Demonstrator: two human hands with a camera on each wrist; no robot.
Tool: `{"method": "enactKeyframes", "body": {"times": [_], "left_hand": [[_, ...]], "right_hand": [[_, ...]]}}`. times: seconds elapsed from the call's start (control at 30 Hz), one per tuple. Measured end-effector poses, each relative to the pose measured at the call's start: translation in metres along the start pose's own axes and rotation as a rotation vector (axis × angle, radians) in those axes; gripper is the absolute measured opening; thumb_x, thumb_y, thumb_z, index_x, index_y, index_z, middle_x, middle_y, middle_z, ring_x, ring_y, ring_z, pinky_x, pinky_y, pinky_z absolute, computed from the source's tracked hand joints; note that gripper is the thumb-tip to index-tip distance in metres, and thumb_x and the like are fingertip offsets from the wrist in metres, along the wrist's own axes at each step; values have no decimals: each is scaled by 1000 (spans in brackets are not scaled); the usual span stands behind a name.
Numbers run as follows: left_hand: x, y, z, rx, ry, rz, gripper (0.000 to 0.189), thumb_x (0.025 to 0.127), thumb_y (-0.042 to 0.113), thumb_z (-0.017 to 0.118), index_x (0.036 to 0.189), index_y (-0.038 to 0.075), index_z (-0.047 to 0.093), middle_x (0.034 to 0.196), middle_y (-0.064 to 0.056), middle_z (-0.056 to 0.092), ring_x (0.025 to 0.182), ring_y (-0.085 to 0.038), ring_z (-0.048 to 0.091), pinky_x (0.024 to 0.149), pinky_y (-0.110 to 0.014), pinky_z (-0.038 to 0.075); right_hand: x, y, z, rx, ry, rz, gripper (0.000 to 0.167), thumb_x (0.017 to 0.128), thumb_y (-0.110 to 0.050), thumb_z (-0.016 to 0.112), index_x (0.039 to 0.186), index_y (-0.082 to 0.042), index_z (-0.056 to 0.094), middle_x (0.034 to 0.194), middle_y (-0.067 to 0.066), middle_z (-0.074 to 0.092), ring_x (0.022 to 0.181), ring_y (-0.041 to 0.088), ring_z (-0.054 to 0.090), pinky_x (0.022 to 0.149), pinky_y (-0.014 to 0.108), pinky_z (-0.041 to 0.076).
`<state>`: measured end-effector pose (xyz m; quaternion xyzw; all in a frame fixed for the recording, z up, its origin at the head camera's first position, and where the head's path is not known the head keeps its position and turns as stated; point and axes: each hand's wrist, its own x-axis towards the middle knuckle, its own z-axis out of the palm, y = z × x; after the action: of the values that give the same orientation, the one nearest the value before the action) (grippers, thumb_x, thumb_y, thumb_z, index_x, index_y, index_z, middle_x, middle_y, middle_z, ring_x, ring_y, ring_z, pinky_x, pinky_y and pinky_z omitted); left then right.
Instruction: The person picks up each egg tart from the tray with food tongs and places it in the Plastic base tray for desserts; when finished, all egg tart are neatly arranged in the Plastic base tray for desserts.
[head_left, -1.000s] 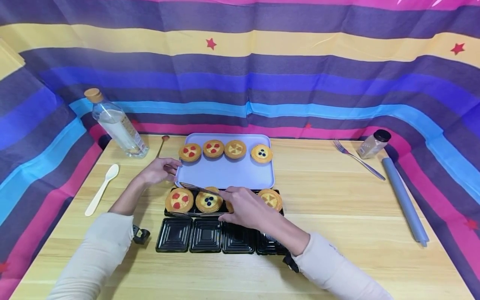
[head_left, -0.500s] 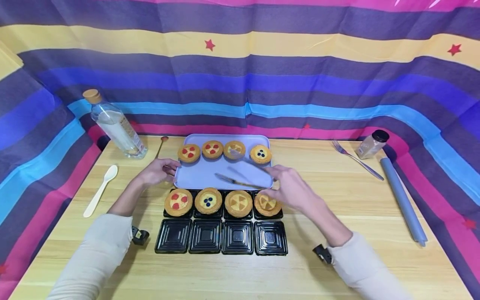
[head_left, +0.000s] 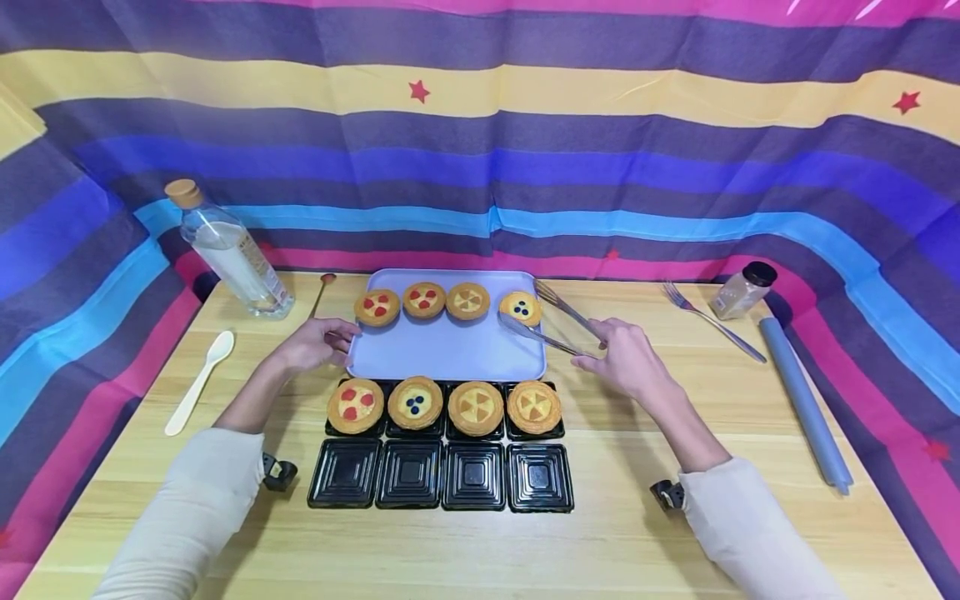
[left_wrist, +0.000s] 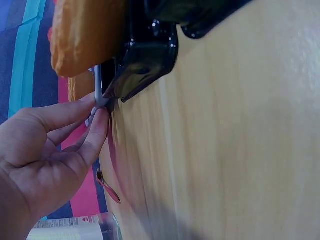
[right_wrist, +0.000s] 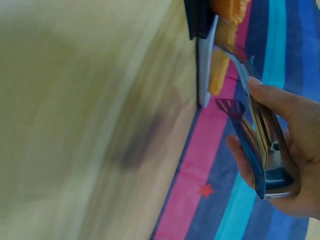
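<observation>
Golden, a round tart with three dark berries (head_left: 522, 302) sits at the right end of a lavender rectangular tray (head_left: 442, 350), between the parted arms of silver metal tongs (right_wrist: 263, 122) gripped by the right hand (head_left: 624, 358). The left hand (head_left: 313, 343) pinches the tray's left edge.

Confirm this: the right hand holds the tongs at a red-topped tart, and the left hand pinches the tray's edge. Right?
No: the tart at the tongs has dark blue toppings, not red, as the head view shows. The right hand does hold the tongs, and the left hand does pinch the edge of the tray.
</observation>
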<state>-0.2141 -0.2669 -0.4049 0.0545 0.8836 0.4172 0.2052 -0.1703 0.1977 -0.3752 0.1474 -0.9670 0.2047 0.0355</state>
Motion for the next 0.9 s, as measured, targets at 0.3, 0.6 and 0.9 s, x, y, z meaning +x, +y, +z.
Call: {"method": "enactKeyframes", "body": {"times": [0.3, 0.6, 0.9], "left_hand": [[-1, 1, 0, -1, -6, -1, 56, 79, -8, 64, 132, -9, 46, 118, -27, 52, 106, -35, 57, 79, -26, 55], [-2, 2, 1, 0, -8, 0, 56, 79, -7, 64, 132, -9, 46, 117, -27, 53, 104, -34, 58, 80, -30, 55], [-1, 2, 2, 19, -3, -7, 56, 80, -7, 63, 133, -9, 45, 118, -27, 51, 106, -35, 56, 82, -32, 55]], "right_hand": [[0, 4, 6, 18, -5, 5, 64, 79, -29, 75, 127, 7, 54, 121, 29, 60, 93, 37, 65, 86, 49, 53], [-13, 1, -6, 32, 56, -58, 60, 78, -27, 77, 125, 5, 57, 114, 26, 65, 88, 34, 67, 82, 48, 55], [-60, -2, -32, -2, 112, -192, 55, 73, -27, 81, 118, 1, 65, 107, 20, 69, 96, 36, 67, 81, 49, 55]]}}
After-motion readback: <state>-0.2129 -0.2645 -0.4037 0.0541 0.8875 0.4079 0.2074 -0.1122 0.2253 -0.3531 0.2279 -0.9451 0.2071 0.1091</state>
